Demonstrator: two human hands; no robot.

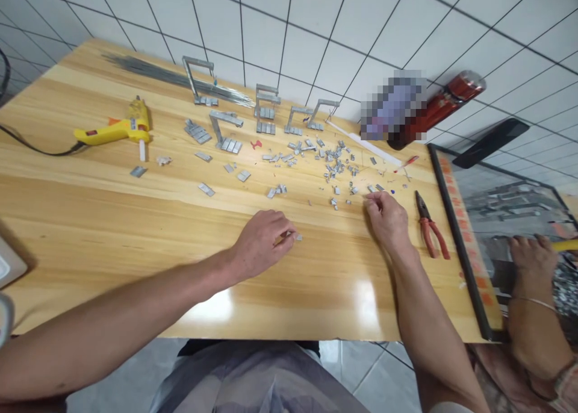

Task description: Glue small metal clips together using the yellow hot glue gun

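Observation:
My left hand [264, 244] is closed in a pinch on a small flat grey piece [298, 237], just above or on the wooden table; I cannot tell which. Further right, my right hand [389, 220] rests low with thumb and fingertips pressed together. Whatever its fingertips hold, if anything, is too small to make out. Close to those fingertips lie small grey pieces [353, 190], part of a scattered pile [335, 162] of grey bits. Flat grey strips joined side by side [206, 189] lie to the left.
Several bent grey stands [223, 130] rise at the back. A yellow glue gun [115, 129] lies left, thin metal rods [153, 73] behind it. Red-handled pliers [431, 226] lie right, near a black-framed glass panel [469, 262] and another person's hand [533, 259]. A red flask [445, 109] stands behind.

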